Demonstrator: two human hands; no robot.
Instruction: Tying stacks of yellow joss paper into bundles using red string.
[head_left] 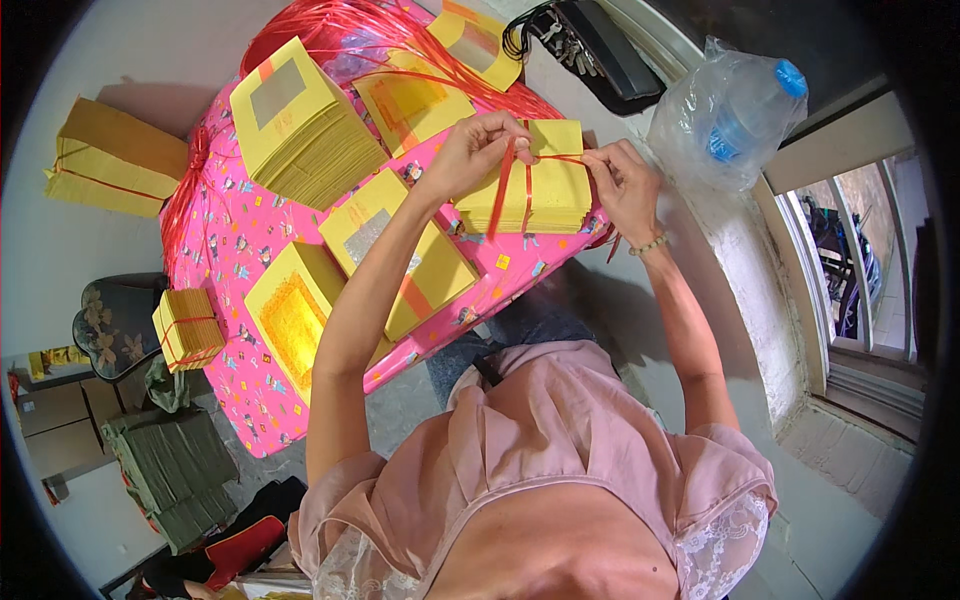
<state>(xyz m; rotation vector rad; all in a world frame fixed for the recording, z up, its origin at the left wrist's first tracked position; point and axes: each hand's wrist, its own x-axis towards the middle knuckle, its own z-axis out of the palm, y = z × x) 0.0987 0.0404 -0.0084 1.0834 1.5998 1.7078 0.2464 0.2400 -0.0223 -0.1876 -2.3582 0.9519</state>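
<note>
A thick stack of yellow paper sheets [560,205] lies at the right end of the pink table, with red plastic ribbon [528,195] crossing its top and front. My left hand [478,152] is closed over the stack's left part, pinching the ribbon; a loose red end hangs below its fingers. At the stack's right edge my right hand [628,190] pinches the other end of the ribbon. Between the two hands the ribbon runs roughly straight, close above the top sheet. The exact crossing or knot is partly hidden by my left fingers.
Several yellow paper stacks [310,130] stand on the pink patterned tablecloth [235,400]. Long red ribbons [450,60] trail across the back. A tied small bundle [190,330] sits at the left. On the ledge are a black bag [600,50] with keys and a bagged plastic bottle [750,110].
</note>
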